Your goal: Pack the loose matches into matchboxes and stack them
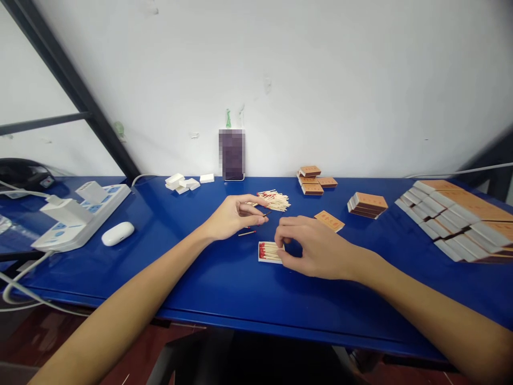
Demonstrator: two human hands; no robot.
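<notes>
A white matchbox tray lies on the blue table, with red-headed matches lined up in it. My right hand is curled over the tray's right end, thumb and finger close together at the matches. What they pinch, if anything, is hidden. Beyond it, my left hand is beside a loose heap of matches, with a thin dark-looking match at its fingertips. One single match lies on the table below that hand. An orange matchbox sleeve lies flat behind my right hand.
White trays lie at the back left, near a dark blurred-out device against the wall. Matchboxes stand at the back, with a small stack and a large stack rightward. A power strip and white earbud case are left.
</notes>
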